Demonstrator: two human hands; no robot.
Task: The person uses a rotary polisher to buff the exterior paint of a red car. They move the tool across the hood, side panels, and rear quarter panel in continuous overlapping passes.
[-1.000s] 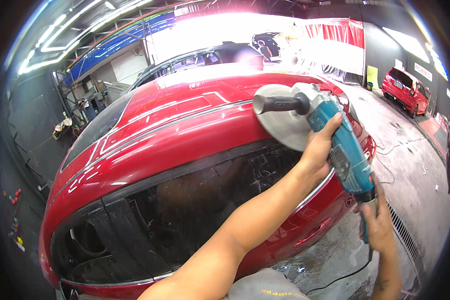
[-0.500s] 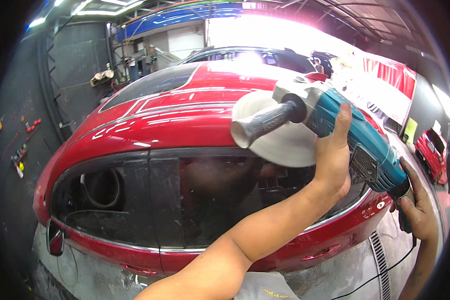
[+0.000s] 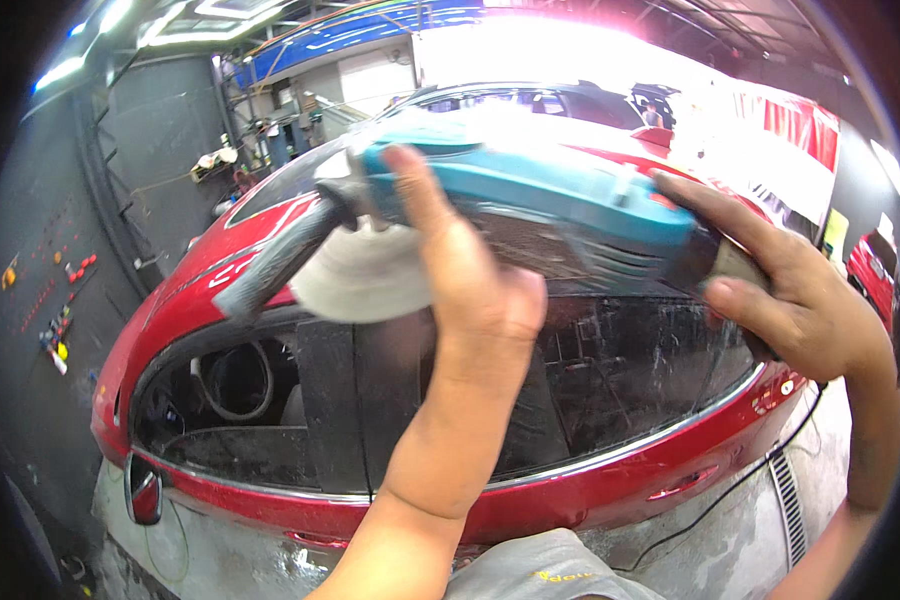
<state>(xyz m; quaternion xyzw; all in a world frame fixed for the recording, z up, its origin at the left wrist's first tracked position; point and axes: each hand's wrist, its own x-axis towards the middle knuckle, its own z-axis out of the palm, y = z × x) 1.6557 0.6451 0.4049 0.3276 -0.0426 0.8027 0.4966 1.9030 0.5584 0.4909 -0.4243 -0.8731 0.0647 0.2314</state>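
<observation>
A teal power polisher is held over the roof edge of a red car. My left hand is closed around the polisher's front body, its thumb up along the teal housing. At the tool's rear, my right hand grips the dark handle, with the index finger stretched along the top. A dark side handle sticks out from the polisher's head with no hand on it. Beneath the head is a round pale pad, blurred; whether it touches the paint I cannot tell.
The polisher's black cord runs down to the concrete floor beside a drain grate. The car's wing mirror juts out at left. A dark car stands beyond. Tools hang on the grey wall.
Both hands have carried the polisher left along the roof edge, from the rear toward the car's front. The tool now lies more level across the view.
</observation>
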